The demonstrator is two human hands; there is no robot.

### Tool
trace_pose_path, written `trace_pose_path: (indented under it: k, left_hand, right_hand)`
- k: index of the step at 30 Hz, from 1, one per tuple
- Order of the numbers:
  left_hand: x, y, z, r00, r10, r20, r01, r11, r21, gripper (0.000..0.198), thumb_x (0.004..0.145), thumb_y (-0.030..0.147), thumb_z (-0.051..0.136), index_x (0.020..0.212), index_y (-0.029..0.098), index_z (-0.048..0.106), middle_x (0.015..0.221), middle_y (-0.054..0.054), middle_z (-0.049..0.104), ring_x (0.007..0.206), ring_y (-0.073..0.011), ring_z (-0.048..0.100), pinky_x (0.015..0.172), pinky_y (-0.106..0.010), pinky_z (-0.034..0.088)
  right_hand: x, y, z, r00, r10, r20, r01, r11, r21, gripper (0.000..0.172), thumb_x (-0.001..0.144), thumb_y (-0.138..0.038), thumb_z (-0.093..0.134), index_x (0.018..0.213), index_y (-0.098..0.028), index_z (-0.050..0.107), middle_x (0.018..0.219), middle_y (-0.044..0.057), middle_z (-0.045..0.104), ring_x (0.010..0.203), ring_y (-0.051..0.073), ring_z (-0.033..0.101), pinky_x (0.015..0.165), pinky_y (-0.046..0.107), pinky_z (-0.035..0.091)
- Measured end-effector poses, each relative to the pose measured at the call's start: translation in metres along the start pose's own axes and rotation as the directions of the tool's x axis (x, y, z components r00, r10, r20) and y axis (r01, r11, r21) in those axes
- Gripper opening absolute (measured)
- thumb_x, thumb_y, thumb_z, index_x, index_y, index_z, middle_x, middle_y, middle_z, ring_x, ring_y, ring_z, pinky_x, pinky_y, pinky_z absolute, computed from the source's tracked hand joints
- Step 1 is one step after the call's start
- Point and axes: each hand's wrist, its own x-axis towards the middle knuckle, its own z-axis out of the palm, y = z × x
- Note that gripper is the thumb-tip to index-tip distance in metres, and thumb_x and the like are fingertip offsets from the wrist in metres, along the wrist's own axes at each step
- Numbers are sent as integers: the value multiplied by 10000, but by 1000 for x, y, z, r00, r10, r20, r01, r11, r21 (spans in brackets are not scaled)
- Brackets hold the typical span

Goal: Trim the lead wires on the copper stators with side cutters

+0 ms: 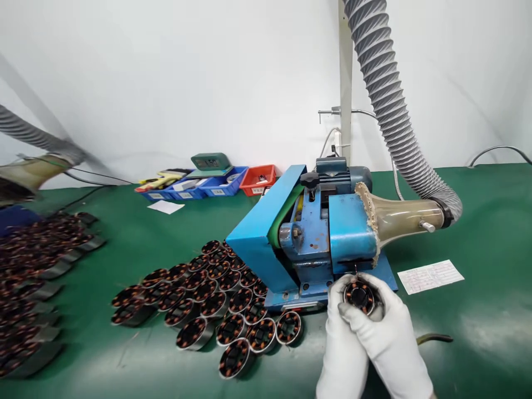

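Both my hands wear white gloves and are closed together round one motor stator [359, 295], a steel ring with copper windings, held just in front of the blue belt sander [307, 233]. My left hand [343, 338] cups it from below and the left. My right hand [386, 332] wraps it from the right, thumb across the front. A thin wire sticks up from the stator toward the sander's base. Several similar stators [216, 299] lie in rows on the green table to the left of my hands.
A grey ribbed extraction hose [386, 100] ends in a clear funnel [399, 219] on the sander's right. Blue bins [208, 185] and a red bin [257, 178] stand at the back. A printed paper [430, 275] lies right. More stators [33, 266] pile at far left.
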Motion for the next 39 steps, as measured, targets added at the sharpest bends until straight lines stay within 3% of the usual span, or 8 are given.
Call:
trace_pose_path:
  k: [13, 18, 21, 24, 26, 31, 35, 39]
  left_hand:
    - [10, 15, 26, 997, -76, -24, 72, 987, -144, 150, 787, 376, 523, 862, 254, 565, 867, -24, 671, 776, -172, 665, 747, -325, 548]
    - [-10, 14, 8, 997, -66, 34, 68, 996, -65, 162, 766, 358, 580, 894, 259, 581, 894, -45, 676, 784, -199, 677, 771, -358, 545]
    - [-28, 16, -10, 986, 137, 92, -150, 977, 152, 328, 636, 233, 716, 947, 247, 611, 1024, -69, 633, 951, -245, 633, 876, -368, 502]
    - [-36, 25, -20, 887, 377, 265, -453, 822, 346, 459, 654, 94, 605, 1076, 272, 579, 1102, -60, 592, 1031, -223, 591, 906, -346, 475]
    - [-37, 33, -22, 858, 338, 387, -486, 779, 397, 496, 619, 66, 607, 1054, 303, 574, 1057, -27, 598, 968, -196, 609, 848, -309, 492]
    - [-37, 45, -27, 943, -157, 295, 71, 957, 282, 610, 474, 36, 717, 988, 276, 495, 654, 85, 568, 535, -92, 533, 513, -196, 444]
    - [-41, 55, -35, 800, -336, 497, 464, 872, -156, 617, 562, 282, 793, 1140, 233, 584, 888, -35, 691, 750, -174, 639, 660, -260, 502]
    - [-49, 63, -38, 761, -324, 562, 541, 795, -274, 424, 702, 382, 728, 1099, 255, 655, 1159, -75, 648, 1094, -235, 587, 948, -331, 436]
  right_hand:
    - [20, -22, -8, 996, -18, 84, 21, 999, -38, 347, 688, -434, 670, 928, -182, 679, 937, 105, 724, 884, 285, 672, 835, 421, 514]
    - [-2, -2, -14, 997, 37, 70, -35, 999, -29, 363, 582, -348, 748, 911, -200, 713, 929, 101, 736, 879, 302, 689, 808, 396, 553]
    - [-27, 14, -17, 999, 37, 21, -40, 987, 153, 409, 531, -305, 795, 930, -246, 732, 1004, 78, 734, 945, 282, 685, 819, 325, 565]
    - [-42, 21, -26, 1000, -7, -8, 9, 942, 335, 462, 480, -292, 854, 930, -274, 748, 1044, 72, 733, 971, 278, 683, 822, 295, 567]
    - [-43, 22, -37, 999, -31, -33, 42, 919, 391, 419, 492, -266, 869, 897, -263, 762, 988, 81, 751, 918, 272, 703, 783, 282, 583]
    - [-29, 20, -60, 1000, -13, -14, 18, 882, 471, 77, 682, -264, 776, 758, -252, 774, 735, 56, 773, 663, 207, 727, 638, 257, 603]
    - [-27, 3, -57, 970, 10, 242, -115, 897, 426, 438, 561, -252, 836, 988, -271, 736, 1006, 76, 740, 915, 260, 692, 805, 335, 561]
    - [-30, -15, -49, 907, -308, 288, 239, 938, 251, 488, 521, -130, 831, 961, -320, 746, 986, 47, 684, 942, 256, 652, 812, 342, 542]
